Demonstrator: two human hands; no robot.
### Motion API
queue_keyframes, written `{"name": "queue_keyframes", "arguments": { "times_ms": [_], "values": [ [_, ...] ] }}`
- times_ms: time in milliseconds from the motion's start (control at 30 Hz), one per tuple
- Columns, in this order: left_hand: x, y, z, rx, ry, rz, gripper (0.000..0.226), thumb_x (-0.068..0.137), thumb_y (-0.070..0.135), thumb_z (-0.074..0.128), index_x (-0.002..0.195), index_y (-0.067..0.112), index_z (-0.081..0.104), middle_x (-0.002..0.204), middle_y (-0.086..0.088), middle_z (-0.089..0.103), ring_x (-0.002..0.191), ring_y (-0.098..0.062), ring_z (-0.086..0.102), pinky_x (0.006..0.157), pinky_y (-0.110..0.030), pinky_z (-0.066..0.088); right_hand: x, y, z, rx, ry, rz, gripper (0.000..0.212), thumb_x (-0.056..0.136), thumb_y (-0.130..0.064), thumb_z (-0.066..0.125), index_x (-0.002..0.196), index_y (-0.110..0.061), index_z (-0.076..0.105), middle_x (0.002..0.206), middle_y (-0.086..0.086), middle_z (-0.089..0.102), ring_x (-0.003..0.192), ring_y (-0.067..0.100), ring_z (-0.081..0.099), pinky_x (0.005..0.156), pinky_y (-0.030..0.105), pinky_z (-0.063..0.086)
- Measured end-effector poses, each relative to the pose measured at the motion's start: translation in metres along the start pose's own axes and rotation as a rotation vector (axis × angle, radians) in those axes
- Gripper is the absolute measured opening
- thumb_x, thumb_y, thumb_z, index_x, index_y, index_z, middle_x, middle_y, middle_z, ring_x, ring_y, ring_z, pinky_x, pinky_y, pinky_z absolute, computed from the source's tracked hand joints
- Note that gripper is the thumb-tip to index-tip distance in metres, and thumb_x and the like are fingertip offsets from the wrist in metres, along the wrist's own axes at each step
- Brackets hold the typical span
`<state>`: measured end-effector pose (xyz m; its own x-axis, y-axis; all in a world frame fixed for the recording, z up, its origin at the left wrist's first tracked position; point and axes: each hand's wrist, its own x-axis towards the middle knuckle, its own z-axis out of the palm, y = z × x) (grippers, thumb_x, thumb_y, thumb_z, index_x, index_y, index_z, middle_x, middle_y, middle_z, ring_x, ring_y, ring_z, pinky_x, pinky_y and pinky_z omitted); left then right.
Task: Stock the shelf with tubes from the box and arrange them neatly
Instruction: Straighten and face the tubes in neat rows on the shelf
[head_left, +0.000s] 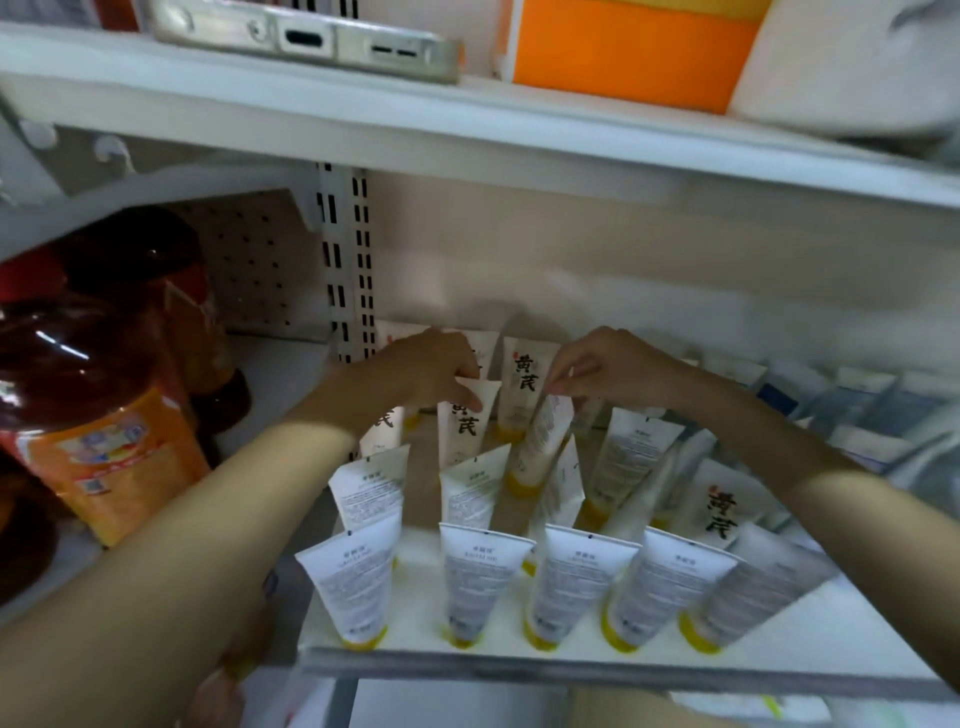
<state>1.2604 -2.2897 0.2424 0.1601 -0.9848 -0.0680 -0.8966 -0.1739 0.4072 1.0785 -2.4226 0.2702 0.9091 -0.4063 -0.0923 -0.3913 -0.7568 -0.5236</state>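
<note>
shelf (831, 636) holds rows of tubes (358, 582)

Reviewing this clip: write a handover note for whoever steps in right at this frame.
Left hand grips the top of an upright tube near the back. Right hand pinches the top of a tilted tube beside it. Done: front row of five stands cap-down on the shelf. Left: straighten the tilted tube and the uneven rows behind. Box not in view.
</note>
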Motion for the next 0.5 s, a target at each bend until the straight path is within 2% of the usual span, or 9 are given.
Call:
{"name": "queue_keyframes", "arguments": {
  "times_ms": [67,100,200,267,333,433,500],
  "values": [
    [0.000,0.000,0.000,-0.012,-0.008,0.001,0.022,0.080,0.031,0.071,0.081,0.009,0.071,0.062,0.004,0.052,0.059,-0.011,0.047,0.063,-0.029,0.039,0.001,0.003,-0.002,0.018,-0.015,-0.001,0.014,0.083,-0.025,0.069,0.091,-0.015,0.075,0.081,-0.002,0.074,0.078,0.009,0.070,0.085,0.032,0.052],
    [0.001,0.000,0.000,-0.017,-0.011,0.002,0.019,0.080,0.030,0.071,0.080,0.012,0.070,0.061,0.005,0.052,0.059,-0.010,0.047,0.062,-0.028,0.038,0.000,0.003,-0.004,0.032,-0.036,-0.007,0.016,0.082,-0.026,0.070,0.092,-0.015,0.075,0.082,-0.003,0.074,0.080,0.008,0.070,0.087,0.032,0.052],
    [0.002,-0.003,0.001,-0.043,-0.008,-0.006,0.014,0.080,0.029,0.072,0.073,0.019,0.067,0.058,0.006,0.052,0.058,-0.011,0.048,0.060,-0.025,0.037,-0.002,0.003,-0.008,0.023,-0.096,-0.029,0.025,0.077,-0.028,0.074,0.100,-0.022,0.072,0.080,-0.019,0.069,0.077,-0.009,0.063,0.078,0.017,0.046],
    [0.003,-0.007,0.002,-0.063,0.001,-0.003,0.026,0.079,0.030,0.073,0.059,0.021,0.060,0.054,0.004,0.049,0.055,-0.012,0.046,0.059,-0.026,0.035,-0.001,0.004,-0.008,-0.028,-0.072,-0.037,0.029,0.074,-0.027,0.077,0.102,-0.023,0.072,0.076,-0.022,0.063,0.068,-0.012,0.057,0.065,0.008,0.039],
    [0.003,-0.009,0.003,-0.084,0.006,-0.006,0.033,0.079,0.030,0.073,0.052,0.026,0.054,0.051,0.004,0.045,0.050,-0.010,0.042,0.057,-0.026,0.033,0.002,0.008,-0.006,-0.060,-0.007,-0.034,0.026,0.071,-0.029,0.078,0.096,-0.026,0.072,0.080,-0.021,0.057,0.069,-0.004,0.052,0.062,0.011,0.035],
    [0.002,-0.008,0.003,-0.086,0.001,-0.021,0.029,0.079,0.031,0.073,0.056,0.025,0.057,0.051,0.005,0.047,0.049,-0.009,0.042,0.058,-0.025,0.034,0.007,0.012,-0.001,-0.084,0.087,-0.045,0.019,0.068,-0.035,0.079,0.084,-0.032,0.069,0.084,-0.011,0.047,0.076,0.002,0.045,0.065,0.015,0.033],
    [0.001,-0.006,0.002,-0.082,0.005,-0.021,0.027,0.079,0.030,0.072,0.057,0.027,0.057,0.051,0.006,0.049,0.050,-0.010,0.044,0.058,-0.025,0.035,0.009,0.013,0.001,-0.106,0.109,-0.092,0.016,0.068,-0.032,0.079,0.081,-0.029,0.069,0.087,-0.006,0.047,0.082,0.008,0.046,0.068,0.015,0.035]
  ]
}}
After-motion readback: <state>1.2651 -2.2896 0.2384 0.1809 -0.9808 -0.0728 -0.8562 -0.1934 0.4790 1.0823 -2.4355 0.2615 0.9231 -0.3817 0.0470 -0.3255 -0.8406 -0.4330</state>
